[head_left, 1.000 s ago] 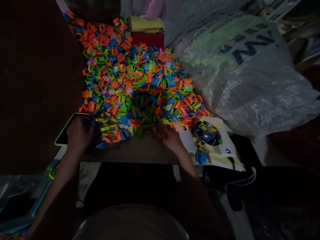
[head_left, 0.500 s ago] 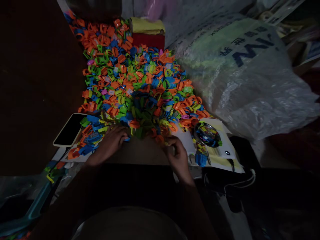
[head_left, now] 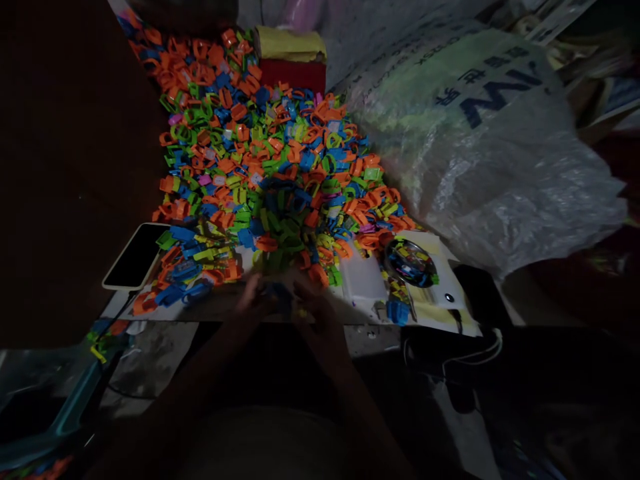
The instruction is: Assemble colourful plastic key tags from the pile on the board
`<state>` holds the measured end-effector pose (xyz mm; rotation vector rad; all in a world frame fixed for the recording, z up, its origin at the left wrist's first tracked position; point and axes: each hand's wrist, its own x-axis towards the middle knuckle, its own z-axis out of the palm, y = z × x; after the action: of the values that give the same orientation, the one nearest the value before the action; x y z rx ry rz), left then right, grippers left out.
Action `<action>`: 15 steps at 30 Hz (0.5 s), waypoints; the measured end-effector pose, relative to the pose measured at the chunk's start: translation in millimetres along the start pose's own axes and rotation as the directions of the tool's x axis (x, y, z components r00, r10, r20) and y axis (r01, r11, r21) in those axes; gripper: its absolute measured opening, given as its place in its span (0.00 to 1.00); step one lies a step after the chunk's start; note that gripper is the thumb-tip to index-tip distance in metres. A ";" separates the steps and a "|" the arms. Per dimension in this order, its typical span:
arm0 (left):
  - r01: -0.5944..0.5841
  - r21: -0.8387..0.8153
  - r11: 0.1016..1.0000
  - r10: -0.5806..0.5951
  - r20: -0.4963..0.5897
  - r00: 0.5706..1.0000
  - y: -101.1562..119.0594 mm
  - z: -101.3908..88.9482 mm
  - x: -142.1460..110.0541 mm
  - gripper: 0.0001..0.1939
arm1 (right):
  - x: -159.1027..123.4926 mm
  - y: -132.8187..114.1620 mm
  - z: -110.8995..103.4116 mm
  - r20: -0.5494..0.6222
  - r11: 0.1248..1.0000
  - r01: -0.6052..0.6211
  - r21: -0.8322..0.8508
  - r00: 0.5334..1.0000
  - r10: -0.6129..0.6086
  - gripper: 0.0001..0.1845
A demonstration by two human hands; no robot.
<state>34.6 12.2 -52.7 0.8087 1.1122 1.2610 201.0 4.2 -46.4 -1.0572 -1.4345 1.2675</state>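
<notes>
Both hands are close together at the near edge of the table, in deep shadow. My left hand [head_left: 251, 300] is closed on a blue plastic toy watch [head_left: 280, 297], dim and partly hidden by fingers. Beside it, the fingers of my right hand [head_left: 320, 323] are bent together around a small yellow piece [head_left: 302, 312], too dark to make out well. Just beyond the hands spreads a big heap of toy watches [head_left: 240, 160] in orange, blue, green and yellow, with a few pink ones.
A phone [head_left: 137, 257] lies at the left with a cable. To the right are a white box [head_left: 365, 277], a round bowl of small coloured parts [head_left: 411, 263] and a large clear plastic bag [head_left: 500, 180]. A red and yellow box [head_left: 291, 60] stands behind the heap.
My left hand has left the heap's near edge and moved right; my right hand has moved left and nearer to me. A blue toy watch now shows between them.
</notes>
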 end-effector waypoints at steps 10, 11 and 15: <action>-0.095 -0.070 0.993 0.105 0.164 0.981 25.4 11.5 -20.5 0.26 | -14.7 -7.1 -8.5 -0.146 0.990 0.035 -0.140 0.988 -0.056 0.08; -0.093 -0.061 0.994 0.103 0.176 0.979 25.4 13.0 -22.6 0.26 | -14.6 -9.4 -7.7 -0.151 0.982 0.069 -0.174 0.984 -0.096 0.08; -0.173 0.053 0.983 0.162 0.171 0.972 22.6 12.5 -28.0 0.25 | -12.6 -18.8 -6.5 -0.178 0.941 0.149 -0.304 0.961 -0.210 0.05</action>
<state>40.7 -10.1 -22.6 1.0581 0.9718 1.2750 209.5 -8.7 -28.5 -1.1826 -1.5431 0.8056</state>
